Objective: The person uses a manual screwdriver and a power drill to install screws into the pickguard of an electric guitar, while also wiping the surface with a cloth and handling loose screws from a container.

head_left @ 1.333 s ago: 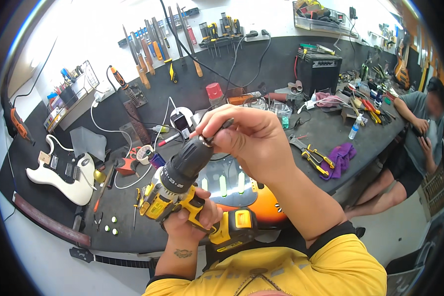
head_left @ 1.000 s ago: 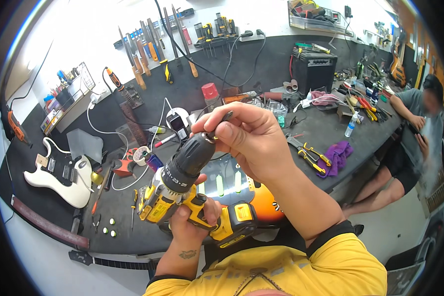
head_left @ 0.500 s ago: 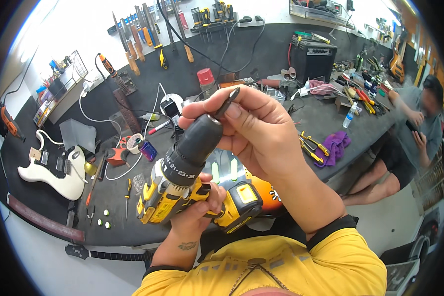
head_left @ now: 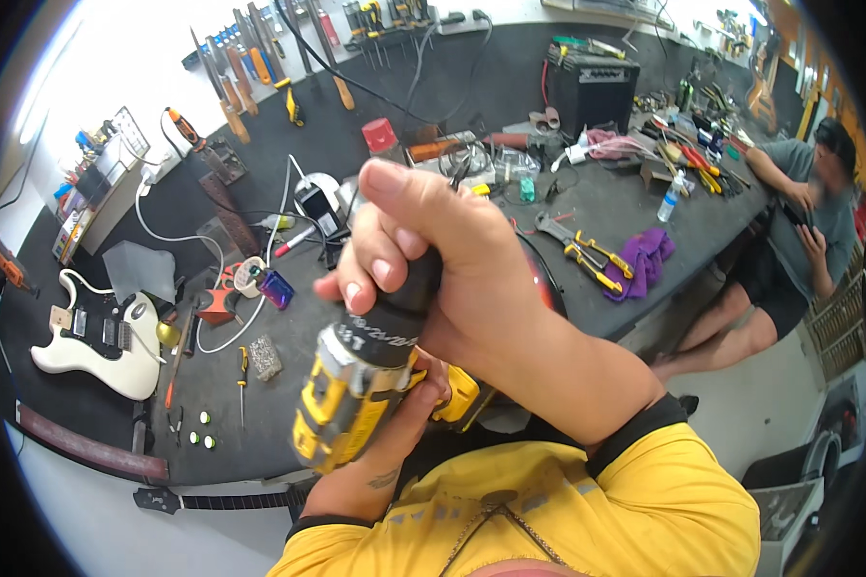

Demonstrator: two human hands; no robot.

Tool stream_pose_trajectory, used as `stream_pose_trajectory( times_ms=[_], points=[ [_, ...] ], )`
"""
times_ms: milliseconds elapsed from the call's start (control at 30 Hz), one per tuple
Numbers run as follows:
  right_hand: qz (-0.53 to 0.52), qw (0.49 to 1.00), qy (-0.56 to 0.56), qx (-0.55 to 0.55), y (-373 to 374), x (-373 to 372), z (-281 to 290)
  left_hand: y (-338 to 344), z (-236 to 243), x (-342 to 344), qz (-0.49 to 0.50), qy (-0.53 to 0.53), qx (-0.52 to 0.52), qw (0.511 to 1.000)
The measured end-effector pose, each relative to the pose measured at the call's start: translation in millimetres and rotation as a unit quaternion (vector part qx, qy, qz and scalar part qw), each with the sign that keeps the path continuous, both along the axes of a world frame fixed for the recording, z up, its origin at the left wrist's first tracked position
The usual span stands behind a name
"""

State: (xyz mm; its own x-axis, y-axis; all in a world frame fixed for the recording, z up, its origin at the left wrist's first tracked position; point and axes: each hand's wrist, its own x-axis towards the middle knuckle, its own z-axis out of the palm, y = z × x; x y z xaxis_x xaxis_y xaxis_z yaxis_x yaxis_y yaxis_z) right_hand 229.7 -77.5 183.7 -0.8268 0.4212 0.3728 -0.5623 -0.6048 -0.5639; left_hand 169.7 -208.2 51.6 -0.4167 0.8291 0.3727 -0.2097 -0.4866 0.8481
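My right hand (head_left: 467, 255) is closed round the black chuck (head_left: 404, 300) of the yellow-and-black cordless drill (head_left: 342, 411), fingers curled over its front. A dark bit (head_left: 460, 173) shows behind its raised thumb; whether it sits in the chuck I cannot tell. My left hand (head_left: 423, 385) grips the drill's handle below, mostly hidden behind the drill body and my right wrist. The battery (head_left: 457, 399) shows beside it. An orange-and-dark guitar body (head_left: 539, 269) is largely hidden behind my right hand and arm.
Bench (head_left: 221, 413) holds a white guitar body (head_left: 91, 351), screwdriver (head_left: 243, 370), cutters (head_left: 587, 250) on purple cloth (head_left: 649, 260), water bottle (head_left: 672, 197), amplifier (head_left: 592, 96), cords and scattered tools. File racks hang behind. A co-worker (head_left: 827, 192) sits at the right, hands on a dark object.
My right hand has gone from pinching the bit at the chuck's tip to wrapping round the chuck. The drill has tilted more upright, and the view has shifted slightly.
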Motion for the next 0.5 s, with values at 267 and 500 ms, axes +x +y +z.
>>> stream_pose_trajectory(
  times_ms=[267, 500],
  points=[
    [-0.033, 0.997, 0.057, -0.039, -2.9, 9.7, 6.5, -0.4, 17.8, 9.2, -0.1, -0.062, 0.04, 0.992],
    [-0.06, 0.996, 0.002, -0.065, 14.6, 0.1, 7.0, 14.4, 27.3, 23.0, 0.009, -0.075, 0.009, 0.997]
  ],
)
